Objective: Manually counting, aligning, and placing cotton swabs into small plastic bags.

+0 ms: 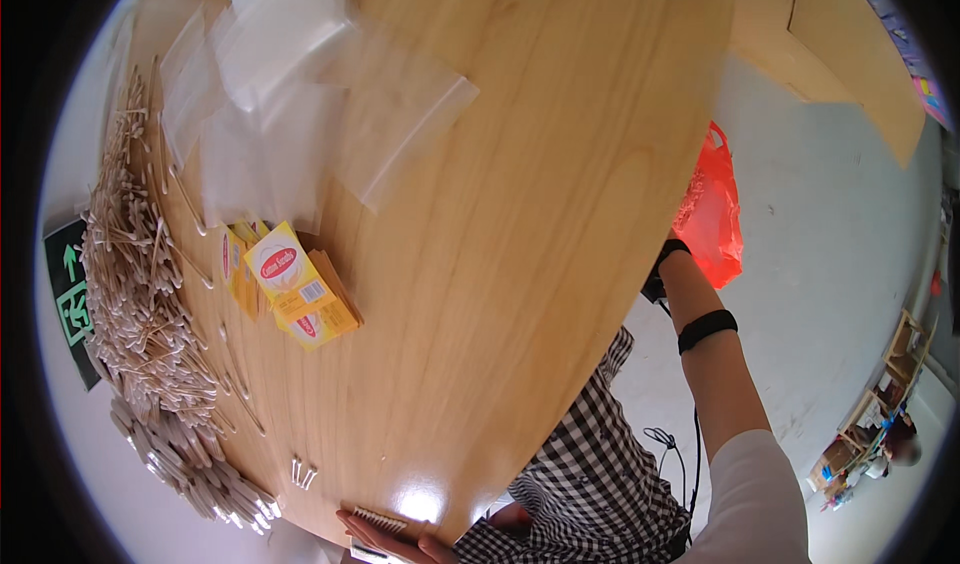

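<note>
A pale wooden table (520,224) is seen bent by the lens, above a grey floor on which flat cardboard sheets (850,54) are laid at the upper right. Clear zip bags (300,94) are spread over the far part of the table, a long heap of cotton swabs (140,294) is piled along its left edge, and yellow swab boxes (290,284) are stacked beside the heap. At the near edge the left hand (395,541) is laid flat, fingers extended, with a small row of swabs (380,517) held under the fingertips; a few loose swabs (303,474) are left just beside it. The right hand (668,256) is hidden behind the table edge near a red plastic bag (712,209), so its grip cannot be told; only the forearm with black bands is shown
</note>
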